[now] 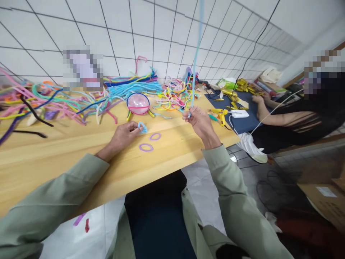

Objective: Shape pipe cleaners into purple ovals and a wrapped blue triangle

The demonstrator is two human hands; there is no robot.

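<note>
Between the fingertips of my left hand [123,135] is a small light-blue pipe cleaner shape [142,127], bent into a curve with parallel strands. My right hand [198,121] is raised over the table and pinches the lower end of a long light-blue pipe cleaner [196,61], which stands almost upright. Two purple pipe cleaner loops, one nearer [146,147] and one farther [155,136], lie flat on the wood beside my left hand. Behind them sits a clear pinkish ball [138,104] ringed with blue and pink pipe cleaners, on yellow feet.
Piles of coloured pipe cleaners [64,99] line the wall side of the wooden table [113,172]. A yellow glue gun [221,116] lies right of my right hand. Another person's arm [280,117] rests over a dark blue mat [249,122]. A cardboard box [323,201] stands at lower right.
</note>
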